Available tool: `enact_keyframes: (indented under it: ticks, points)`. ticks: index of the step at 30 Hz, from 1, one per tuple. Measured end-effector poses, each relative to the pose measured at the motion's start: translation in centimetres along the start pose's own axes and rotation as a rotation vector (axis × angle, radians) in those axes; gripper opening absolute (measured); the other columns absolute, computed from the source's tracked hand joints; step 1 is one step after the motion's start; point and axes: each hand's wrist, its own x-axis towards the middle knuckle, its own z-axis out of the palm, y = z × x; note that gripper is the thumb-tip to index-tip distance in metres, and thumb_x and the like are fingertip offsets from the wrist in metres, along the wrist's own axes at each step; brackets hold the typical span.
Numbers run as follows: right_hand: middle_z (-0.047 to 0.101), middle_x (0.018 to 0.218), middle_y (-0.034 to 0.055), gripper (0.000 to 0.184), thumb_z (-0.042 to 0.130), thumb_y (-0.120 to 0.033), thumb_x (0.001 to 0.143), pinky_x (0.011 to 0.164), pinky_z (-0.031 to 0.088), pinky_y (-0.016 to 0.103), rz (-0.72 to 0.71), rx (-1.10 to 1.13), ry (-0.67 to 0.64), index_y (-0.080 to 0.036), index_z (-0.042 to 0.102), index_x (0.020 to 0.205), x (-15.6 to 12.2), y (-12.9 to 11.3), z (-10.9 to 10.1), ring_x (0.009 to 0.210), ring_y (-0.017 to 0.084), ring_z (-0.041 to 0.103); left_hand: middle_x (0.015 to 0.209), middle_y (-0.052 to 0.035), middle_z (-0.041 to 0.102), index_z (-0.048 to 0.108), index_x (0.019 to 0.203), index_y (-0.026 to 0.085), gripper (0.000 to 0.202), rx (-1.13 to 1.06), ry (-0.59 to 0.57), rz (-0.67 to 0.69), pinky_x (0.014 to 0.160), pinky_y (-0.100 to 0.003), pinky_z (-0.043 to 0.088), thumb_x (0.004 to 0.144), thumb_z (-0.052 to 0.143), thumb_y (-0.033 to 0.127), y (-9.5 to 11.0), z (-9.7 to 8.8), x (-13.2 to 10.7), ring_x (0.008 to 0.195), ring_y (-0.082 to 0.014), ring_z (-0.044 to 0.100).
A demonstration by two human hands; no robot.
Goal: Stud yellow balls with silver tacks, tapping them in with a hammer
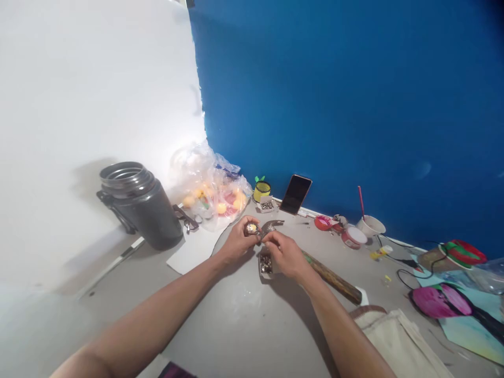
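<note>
Between the thumb and fingers of my left hand (235,244) is a small round piece (251,229) with a dark rim and a white and yellow middle. Close beside it, my right hand (286,255) is closed in a pinch; whatever lies between its fingertips is too small to make out. A claw hammer (334,278) lies on the table, its wooden handle running behind my right wrist and its dark head partly hidden by my hands. Just below my fingers stands a small open box (266,265) of shiny metal pieces.
Left stands a large dark flask (147,210) without a lid, by a plastic bag (220,197) of yellow and red things. A phone (296,194) leans at the back near another small box (266,205). Right are a white cup (370,226), a pink item (441,302) and beige cloth (401,341).
</note>
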Motion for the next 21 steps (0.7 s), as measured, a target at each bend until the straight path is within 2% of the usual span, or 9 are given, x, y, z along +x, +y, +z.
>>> enact_keyframes:
  ticks: [4, 8, 13, 21]
  points:
    - [0.070, 0.083, 0.0016, 0.020, 0.056, -0.035, 0.086, 0.074, 0.048, 0.030, 0.043, 0.415, 0.185, -0.019, 0.067, 0.089, 0.7, 0.8, 0.0, 0.076, 0.017, 0.060, 0.062, 0.0043, 0.054, 0.062, 0.087, 0.017, 0.022, -0.010, -0.135, -0.025, 0.050, -0.022, 0.034, 0.072, 0.072, 0.030, -0.2, -0.1, 0.0, 0.050, -0.0081, 0.046]
    - [0.071, 0.083, 0.0022, 0.024, 0.062, -0.042, 0.081, 0.072, 0.050, 0.031, 0.085, 0.570, 0.281, -0.020, 0.069, 0.088, 0.9, 0.9, 0.5, 0.076, 0.018, 0.062, 0.054, 0.0043, 0.051, 0.069, 0.085, 0.015, 0.022, 0.007, -0.145, -0.046, 0.051, -0.024, 0.034, 0.074, 0.073, 0.034, -0.1, 0.3, -0.4, 0.050, -0.0088, 0.044]
    - [0.072, 0.082, 0.0024, 0.020, 0.062, -0.038, 0.083, 0.076, 0.050, 0.030, 0.046, 0.506, 0.321, -0.019, 0.068, 0.085, 0.3, -0.1, 1.0, 0.078, 0.018, 0.064, 0.051, 0.0040, 0.049, 0.070, 0.082, 0.014, 0.021, -0.002, -0.116, -0.073, 0.053, -0.025, 0.032, 0.073, 0.073, 0.033, 0.1, 0.9, -0.8, 0.050, -0.0087, 0.042]
    - [0.069, 0.089, 0.0041, 0.017, 0.053, -0.028, 0.092, 0.084, 0.047, 0.030, -0.072, 0.213, 0.409, -0.021, 0.067, 0.086, -0.4, -0.9, 1.5, 0.089, 0.019, 0.063, 0.051, 0.0027, 0.050, 0.072, 0.084, 0.013, 0.031, -0.105, -0.144, -0.157, 0.050, -0.024, 0.027, 0.066, 0.077, 0.038, 0.1, 1.0, -0.7, 0.049, -0.0087, 0.042]
